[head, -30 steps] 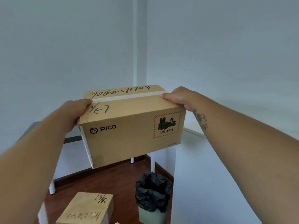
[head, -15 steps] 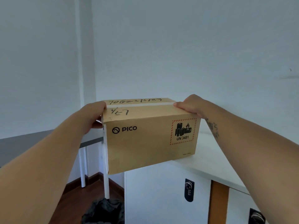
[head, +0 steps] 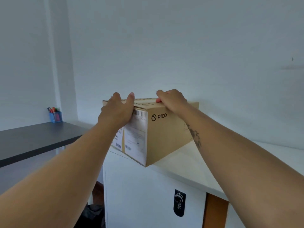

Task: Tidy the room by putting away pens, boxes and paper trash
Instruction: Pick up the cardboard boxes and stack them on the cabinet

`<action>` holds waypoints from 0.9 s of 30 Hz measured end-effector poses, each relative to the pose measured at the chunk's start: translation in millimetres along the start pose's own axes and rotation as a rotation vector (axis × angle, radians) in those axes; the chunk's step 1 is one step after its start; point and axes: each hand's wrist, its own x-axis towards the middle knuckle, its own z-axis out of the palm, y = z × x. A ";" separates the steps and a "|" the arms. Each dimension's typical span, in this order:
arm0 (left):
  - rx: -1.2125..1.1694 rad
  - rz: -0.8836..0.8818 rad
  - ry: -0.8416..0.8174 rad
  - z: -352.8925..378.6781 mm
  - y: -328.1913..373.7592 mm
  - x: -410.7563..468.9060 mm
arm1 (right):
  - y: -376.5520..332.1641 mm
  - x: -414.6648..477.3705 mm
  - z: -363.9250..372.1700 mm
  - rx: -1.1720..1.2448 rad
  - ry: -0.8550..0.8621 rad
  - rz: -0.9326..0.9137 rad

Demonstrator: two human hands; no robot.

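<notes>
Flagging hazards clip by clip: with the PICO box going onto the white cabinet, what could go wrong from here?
1. The PICO box sits skewed, its near corner jutting past the white cabinet top's front edge; it might tip off on release.
2. The left hand and right hand rest mostly on top, so the grip looks loose if the box slides.

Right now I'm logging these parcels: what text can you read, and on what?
"PICO", with a round logo: side of the cardboard box.
Shipping labels on the box end: barcodes and print too blurred to read.
Handwriting on the box top: unreadable.
</notes>
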 end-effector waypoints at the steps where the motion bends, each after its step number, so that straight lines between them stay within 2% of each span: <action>1: 0.001 0.028 0.024 6.7 -2.5 5.5 | 10.2 2.5 -6.7 0.023 -0.017 0.032; 3: -0.074 0.028 0.048 15.9 -16.2 19.6 | 29.6 7.2 -18.2 0.081 -0.016 0.076; 6: -0.369 -0.098 -0.030 28.8 -48.0 35.2 | 42.0 14.2 -19.7 0.187 -0.026 0.097; 9: -0.559 -0.036 -0.115 55.0 -68.8 45.0 | 51.9 32.3 -17.0 0.218 -0.021 0.105; 13: -0.591 -0.018 -0.071 86.3 -75.5 56.0 | 70.6 49.6 -18.2 0.247 0.077 0.168; 16: -0.648 -0.039 -0.150 107.6 -78.9 56.0 | 74.6 47.9 -22.7 0.300 0.137 0.137; 18: -0.635 -0.046 -0.153 120.2 -81.7 57.4 | 66.9 41.4 -25.2 0.283 0.086 0.087; 22: -0.596 -0.058 -0.112 132.3 -84.9 63.8 | 45.7 27.6 -24.4 0.064 -0.154 0.006; 25: -0.552 -0.042 -0.104 136.0 -87.4 66.2 | 41.9 21.0 -24.1 0.061 -0.182 0.083; 27: -0.541 -0.032 -0.081 136.3 -88.5 66.9 | 44.4 16.6 -20.4 0.146 -0.135 0.130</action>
